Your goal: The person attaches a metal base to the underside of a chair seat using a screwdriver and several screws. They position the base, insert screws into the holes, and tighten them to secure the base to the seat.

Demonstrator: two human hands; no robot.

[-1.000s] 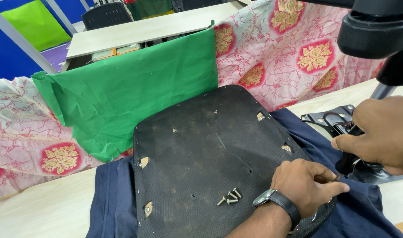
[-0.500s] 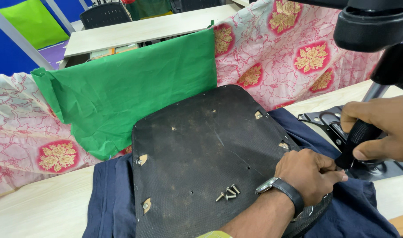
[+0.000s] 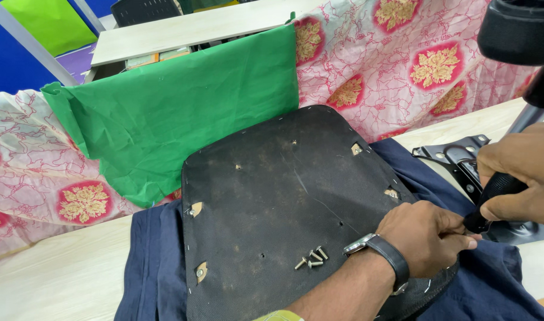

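Right hand (image 3: 519,178) grips black handle (image 3: 491,202) — tip hidden; left hand (image 3: 425,235) pinched on seat (image 3: 284,202).

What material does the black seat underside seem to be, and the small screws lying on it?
The seat underside looks like thin black non-woven fabric, matte and dusty, stapled along its edge; torn spots show light wood, probably plywood, beneath. The screws look like bright silvery metal, likely plated steel, since they shine.

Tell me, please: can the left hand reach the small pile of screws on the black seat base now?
Probably yes. The screws lie bare on the seat base, just beside the left hand; nothing lies between, though its fingers are pinching something at the edge.
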